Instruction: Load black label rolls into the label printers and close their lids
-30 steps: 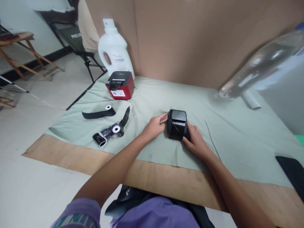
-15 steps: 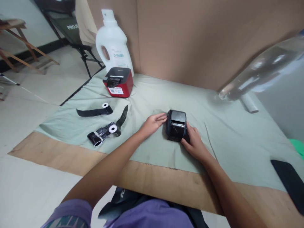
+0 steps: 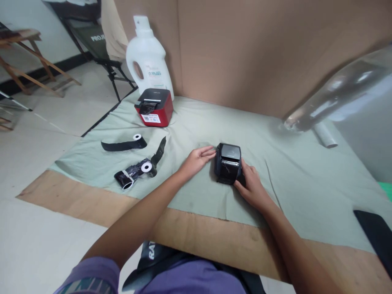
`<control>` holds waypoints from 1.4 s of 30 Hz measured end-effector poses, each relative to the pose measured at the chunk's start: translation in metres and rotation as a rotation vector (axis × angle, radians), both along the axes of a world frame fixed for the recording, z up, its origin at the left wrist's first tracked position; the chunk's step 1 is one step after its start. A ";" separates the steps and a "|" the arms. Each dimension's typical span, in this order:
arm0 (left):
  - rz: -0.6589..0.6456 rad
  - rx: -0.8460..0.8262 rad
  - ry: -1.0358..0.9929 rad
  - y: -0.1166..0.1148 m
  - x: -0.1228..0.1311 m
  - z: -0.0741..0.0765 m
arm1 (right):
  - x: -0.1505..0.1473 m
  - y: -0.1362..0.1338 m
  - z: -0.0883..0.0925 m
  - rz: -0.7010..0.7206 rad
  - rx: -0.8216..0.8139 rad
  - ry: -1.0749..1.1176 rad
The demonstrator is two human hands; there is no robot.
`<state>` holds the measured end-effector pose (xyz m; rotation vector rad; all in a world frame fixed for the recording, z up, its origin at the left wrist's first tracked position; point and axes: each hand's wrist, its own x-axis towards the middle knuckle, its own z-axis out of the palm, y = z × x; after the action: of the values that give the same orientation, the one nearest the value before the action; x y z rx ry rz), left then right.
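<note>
Head: black device (image 3: pixel 228 164) between fingers (image 3: pixel 207 150)

So there's a pale green cloth (image 3: pixel 306 175) over most of the counter (image 3: pixel 61 194), bare wood along the near edge. Big white jug (image 3: pixel 150 61) with a handle near the back left, by a tall brown panel (image 3: pixel 245 53). Over right, a clear bottle (image 3: pixel 339 90) at a slant, kinda blurry, plus a pale tube (image 3: pixel 326 134) right by its base. Dark flat slab (image 3: pixel 375 232) at the right edge. Off left: a dark chair (image 3: pixel 92 43) with "PROJE" lettering and some wooden furniture (image 3: pixel 24 38).
</note>
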<state>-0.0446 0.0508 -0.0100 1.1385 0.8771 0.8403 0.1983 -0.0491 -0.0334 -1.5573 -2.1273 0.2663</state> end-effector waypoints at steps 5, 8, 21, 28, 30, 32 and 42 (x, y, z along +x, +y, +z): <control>0.017 0.007 -0.005 0.000 -0.001 -0.001 | 0.001 0.000 -0.002 -0.001 0.014 -0.013; 0.005 0.064 0.003 0.000 0.000 -0.005 | 0.001 0.000 -0.002 0.000 0.017 -0.010; -0.088 0.543 0.195 -0.006 0.004 -0.005 | 0.001 0.001 -0.003 -0.007 0.029 0.011; -0.091 0.539 0.056 0.012 0.019 0.001 | 0.004 0.002 -0.006 0.020 0.057 0.037; -0.092 0.465 0.072 0.024 0.027 0.008 | 0.004 0.003 -0.006 0.022 0.068 0.036; -0.086 0.415 0.125 0.035 0.032 0.016 | 0.003 0.003 -0.006 0.017 0.075 0.033; 0.010 0.985 1.085 0.034 0.050 0.080 | 0.000 0.002 -0.004 0.002 0.044 0.044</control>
<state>0.0052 0.0847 0.0700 2.5801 1.3697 0.6151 0.1988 -0.0473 -0.0374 -1.5109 -2.0877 0.2501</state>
